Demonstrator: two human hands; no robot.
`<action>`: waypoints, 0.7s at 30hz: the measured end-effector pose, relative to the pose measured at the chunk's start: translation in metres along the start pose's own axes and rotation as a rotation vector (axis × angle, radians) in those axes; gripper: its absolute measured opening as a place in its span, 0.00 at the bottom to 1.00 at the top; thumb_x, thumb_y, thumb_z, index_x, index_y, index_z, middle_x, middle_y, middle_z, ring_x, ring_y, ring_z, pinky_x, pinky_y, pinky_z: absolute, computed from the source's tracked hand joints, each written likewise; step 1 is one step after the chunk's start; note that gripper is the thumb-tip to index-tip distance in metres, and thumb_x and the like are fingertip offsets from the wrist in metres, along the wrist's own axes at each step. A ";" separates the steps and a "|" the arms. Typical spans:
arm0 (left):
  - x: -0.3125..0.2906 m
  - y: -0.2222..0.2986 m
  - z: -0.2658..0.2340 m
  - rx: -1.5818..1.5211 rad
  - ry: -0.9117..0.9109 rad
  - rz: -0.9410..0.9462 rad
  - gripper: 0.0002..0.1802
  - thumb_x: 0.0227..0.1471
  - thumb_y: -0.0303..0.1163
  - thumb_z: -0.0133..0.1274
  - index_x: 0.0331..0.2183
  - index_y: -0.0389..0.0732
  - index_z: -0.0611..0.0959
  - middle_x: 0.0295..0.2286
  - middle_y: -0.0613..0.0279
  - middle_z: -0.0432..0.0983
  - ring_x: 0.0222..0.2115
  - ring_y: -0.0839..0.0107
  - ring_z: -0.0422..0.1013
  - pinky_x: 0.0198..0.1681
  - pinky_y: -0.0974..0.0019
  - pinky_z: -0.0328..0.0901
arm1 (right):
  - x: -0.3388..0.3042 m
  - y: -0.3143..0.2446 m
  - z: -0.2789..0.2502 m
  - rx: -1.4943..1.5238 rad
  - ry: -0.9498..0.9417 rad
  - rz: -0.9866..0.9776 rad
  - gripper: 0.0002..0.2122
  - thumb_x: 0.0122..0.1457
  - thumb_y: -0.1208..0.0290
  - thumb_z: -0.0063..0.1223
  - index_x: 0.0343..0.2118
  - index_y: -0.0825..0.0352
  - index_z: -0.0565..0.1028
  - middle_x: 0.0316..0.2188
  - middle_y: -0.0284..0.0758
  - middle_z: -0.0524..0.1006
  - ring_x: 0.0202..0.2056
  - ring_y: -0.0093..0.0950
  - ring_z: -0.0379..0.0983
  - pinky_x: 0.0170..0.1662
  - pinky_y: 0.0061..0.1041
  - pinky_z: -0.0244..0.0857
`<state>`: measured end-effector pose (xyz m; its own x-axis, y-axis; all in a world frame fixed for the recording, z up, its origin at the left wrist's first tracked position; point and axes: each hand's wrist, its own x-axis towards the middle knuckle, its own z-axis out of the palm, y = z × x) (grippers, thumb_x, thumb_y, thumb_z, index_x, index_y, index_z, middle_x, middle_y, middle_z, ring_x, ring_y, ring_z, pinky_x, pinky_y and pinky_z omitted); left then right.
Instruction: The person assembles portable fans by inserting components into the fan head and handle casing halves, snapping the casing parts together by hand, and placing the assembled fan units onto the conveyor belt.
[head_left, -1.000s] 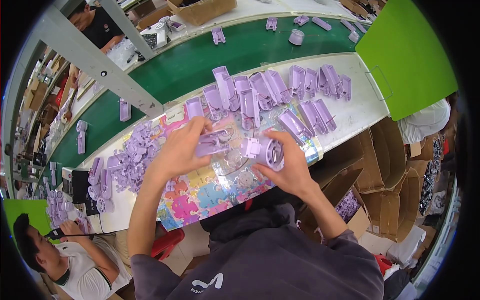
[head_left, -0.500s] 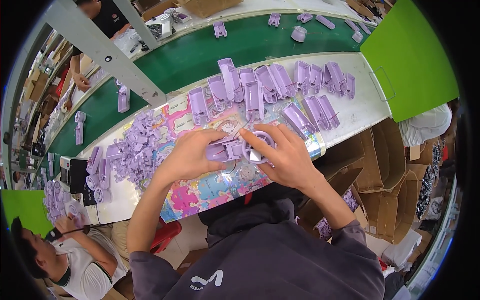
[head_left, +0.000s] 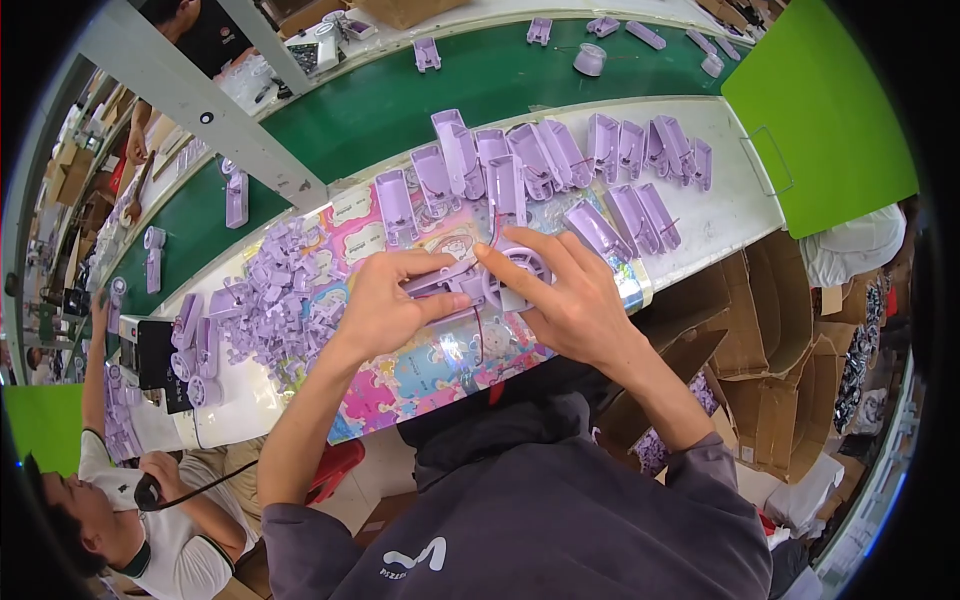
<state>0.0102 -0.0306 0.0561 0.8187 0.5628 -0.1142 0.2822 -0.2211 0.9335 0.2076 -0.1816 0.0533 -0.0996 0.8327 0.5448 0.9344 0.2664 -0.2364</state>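
Note:
My left hand (head_left: 385, 305) grips the handle end of a lilac plastic fan housing (head_left: 466, 284), its thumb lying across the open handle shell. The fingers of my right hand (head_left: 572, 300) curl over the round spoked head of the same housing, its index fingertip pressing near the joint between head and handle. A thin dark red wire (head_left: 479, 335) hangs from the housing above the colourful printed mat (head_left: 410, 375). Just beyond my hands, several lilac handle shells (head_left: 507, 190) with short wires stand in a row. Part of the housing is hidden under my fingers.
A heap of small lilac parts (head_left: 280, 290) lies left of my hands. Behind the bench runs a green conveyor belt (head_left: 480, 88) carrying lilac parts. A metal post (head_left: 215, 120) rises at left, a green panel (head_left: 820, 120) at right. Cardboard boxes (head_left: 770, 310) stand lower right; a co-worker (head_left: 150, 510) sits lower left.
My left thumb has moved up onto the handle shell, and the housing has tilted slightly. The wire now hangs lower. The lower-left co-worker has stretched an arm toward the belt.

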 end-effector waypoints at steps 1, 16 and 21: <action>0.003 -0.001 -0.002 -0.006 0.017 0.000 0.22 0.45 0.26 0.70 0.44 0.30 0.86 0.38 0.54 0.85 0.38 0.72 0.78 0.45 0.67 0.70 | 0.000 0.000 0.002 -0.001 0.002 -0.001 0.37 0.36 0.83 0.64 0.58 0.60 0.75 0.51 0.40 0.74 0.37 0.38 0.72 0.37 0.35 0.70; 0.226 -0.139 -0.141 0.329 0.911 -0.591 0.29 0.53 0.50 0.57 0.46 0.33 0.84 0.46 0.38 0.80 0.49 0.43 0.76 0.53 0.50 0.68 | -0.077 0.026 0.084 0.331 0.066 0.493 0.07 0.52 0.78 0.62 0.36 0.65 0.79 0.29 0.36 0.77 0.28 0.35 0.76 0.32 0.32 0.70; 0.251 -0.155 -0.138 0.516 1.237 -0.487 0.29 0.51 0.40 0.59 0.52 0.33 0.78 0.49 0.42 0.77 0.54 0.45 0.69 0.58 0.48 0.63 | -0.073 0.027 0.089 0.144 0.095 0.404 0.07 0.50 0.75 0.63 0.33 0.62 0.79 0.28 0.33 0.76 0.26 0.34 0.76 0.30 0.32 0.70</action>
<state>0.1029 0.2549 -0.0700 -0.2923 0.9273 0.2336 0.7710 0.0840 0.6312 0.2101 -0.1917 -0.0643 0.3020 0.8376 0.4551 0.8339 -0.0008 -0.5519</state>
